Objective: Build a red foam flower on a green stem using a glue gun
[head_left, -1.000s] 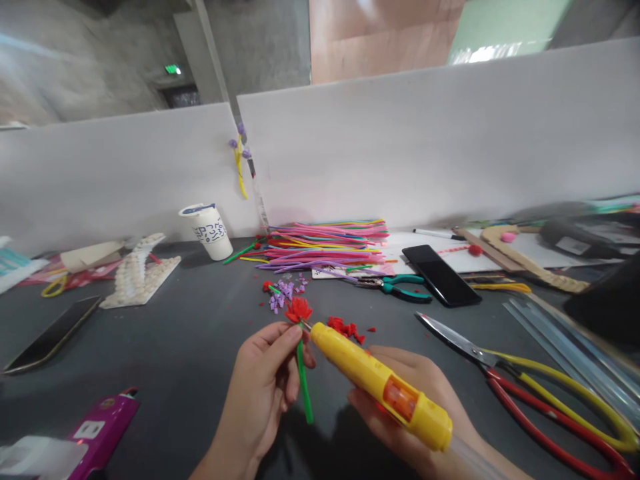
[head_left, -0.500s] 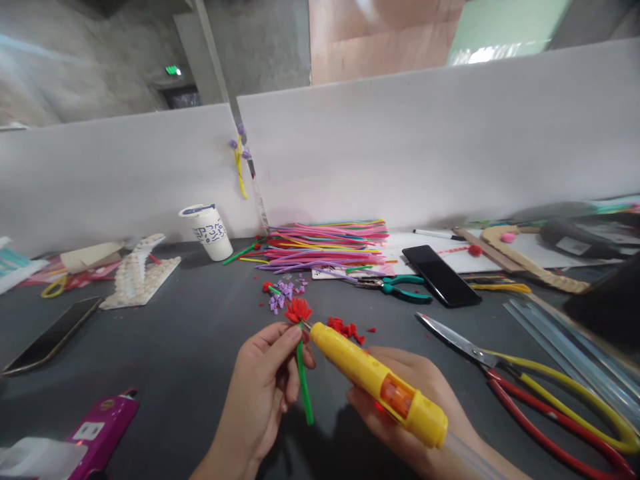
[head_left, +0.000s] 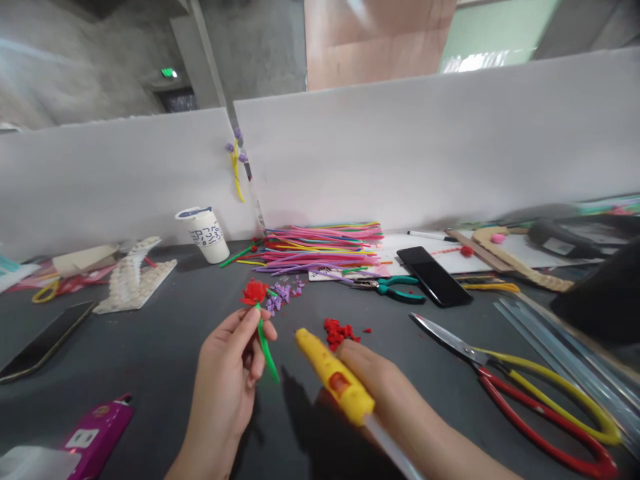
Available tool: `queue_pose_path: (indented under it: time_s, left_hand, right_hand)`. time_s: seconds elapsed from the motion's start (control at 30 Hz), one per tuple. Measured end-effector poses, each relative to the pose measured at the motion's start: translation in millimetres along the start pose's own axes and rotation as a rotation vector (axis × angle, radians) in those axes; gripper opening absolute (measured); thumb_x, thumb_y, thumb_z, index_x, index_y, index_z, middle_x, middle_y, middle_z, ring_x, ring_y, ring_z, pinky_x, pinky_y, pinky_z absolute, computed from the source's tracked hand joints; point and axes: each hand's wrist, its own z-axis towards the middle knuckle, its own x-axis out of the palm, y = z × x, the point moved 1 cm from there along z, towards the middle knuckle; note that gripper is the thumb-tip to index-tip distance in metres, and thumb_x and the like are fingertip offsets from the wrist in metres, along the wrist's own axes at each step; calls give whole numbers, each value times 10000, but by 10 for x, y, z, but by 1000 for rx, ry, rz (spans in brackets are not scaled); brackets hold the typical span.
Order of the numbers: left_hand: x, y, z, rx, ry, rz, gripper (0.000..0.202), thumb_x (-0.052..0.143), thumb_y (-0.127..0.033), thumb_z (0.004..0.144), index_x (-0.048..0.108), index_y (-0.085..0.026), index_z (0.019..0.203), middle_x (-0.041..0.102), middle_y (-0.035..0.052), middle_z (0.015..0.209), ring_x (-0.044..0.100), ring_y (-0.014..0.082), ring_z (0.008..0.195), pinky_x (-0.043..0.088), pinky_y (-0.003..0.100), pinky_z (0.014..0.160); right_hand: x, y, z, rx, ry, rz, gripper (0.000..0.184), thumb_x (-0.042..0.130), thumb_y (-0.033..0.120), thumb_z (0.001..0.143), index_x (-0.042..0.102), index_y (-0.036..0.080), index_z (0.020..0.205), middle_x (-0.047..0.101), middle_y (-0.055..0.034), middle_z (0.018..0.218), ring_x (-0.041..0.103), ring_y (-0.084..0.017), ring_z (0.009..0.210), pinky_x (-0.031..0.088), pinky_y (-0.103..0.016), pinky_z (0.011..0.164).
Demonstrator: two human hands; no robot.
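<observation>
Between the thumb and fingers of my left hand is the green stem of a red flower, its spiky head pointing up. My right hand is wrapped round a yellow hot glue gun, with a clear glue stick trailing from its back end. The gun's tip is apart from the flower, to its right. Just beyond my right hand lies a pile of small red pieces. Behind the flower are small purple pieces.
Colourful pipe cleaners lie at the back beside a white cup. Teal-handled pliers, a black phone and large scissors lie to the right. A magenta device is at front left, another phone behind it.
The flower in my left hand has moved left and slightly up, away from the glue gun. My right hand has shifted left with the gun, whose tip no longer meets the flower.
</observation>
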Motion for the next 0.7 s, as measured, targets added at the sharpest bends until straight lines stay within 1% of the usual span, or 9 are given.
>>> queue_pose_path:
  time_s: [0.07,0.13,0.2,0.27,0.37,0.43,0.53,0.6,0.7]
  left_hand:
    - [-1,10,10,-11,21,-5,195,736,-319,714,679,-134,728,638,-33,573,371,-19,293,235,88,291]
    - [10,40,9,-33,50,1,193,732,-314,720,679,-129,729,636,-30,573,366,-20,296,222,87,291]
    - [24,74,5,-53,77,7,191,725,-312,727,675,-127,724,630,-29,569,358,-21,299,208,86,291]
    - [36,104,4,-66,96,10,189,719,-311,732,672,-129,716,622,-32,561,353,-20,300,205,88,295]
    - [49,131,14,-80,119,22,189,715,-311,731,672,-128,713,620,-29,559,348,-19,301,205,94,298]
    - [56,141,23,-88,127,32,199,712,-320,730,675,-125,714,621,-26,559,345,-18,299,204,98,299]
    - [64,152,28,-100,134,47,216,704,-336,734,679,-122,721,621,-23,555,342,-15,299,214,102,302]
    - [66,161,26,-108,135,58,220,704,-339,732,682,-120,726,622,-19,553,345,-14,301,212,101,302]
    - [66,176,26,-117,134,73,223,704,-343,730,682,-122,726,618,-21,548,346,-13,303,199,99,298]
  right_hand:
    - [123,0,7,24,87,-27,113,557,111,716,485,195,738,537,-25,802,507,-146,692,403,-229,602]
    - [259,7,10,20,177,-42,193,553,64,670,544,173,829,553,-49,911,536,-160,803,441,-224,699]
    - [375,10,19,-10,261,-98,213,539,61,688,580,157,874,565,-63,947,545,-176,864,451,-233,762]
    - [419,3,45,-64,297,-163,178,572,127,740,607,148,914,583,-70,956,548,-195,900,454,-253,796]
    - [292,-54,133,-130,236,-271,235,640,268,793,624,164,1003,602,-59,1001,559,-186,927,445,-248,816]
    - [113,-142,218,-100,171,-402,123,579,194,851,642,162,951,617,-56,942,567,-174,876,435,-251,774]
    - [-128,-315,331,-60,145,-489,179,480,77,869,649,125,836,614,-92,828,551,-208,810,405,-304,705]
    - [-184,-413,364,-98,198,-511,169,516,51,828,649,137,769,619,-83,789,545,-201,763,388,-302,680]
    - [-122,-500,354,-148,252,-497,174,520,32,811,659,134,831,646,-108,894,546,-208,812,381,-311,705]
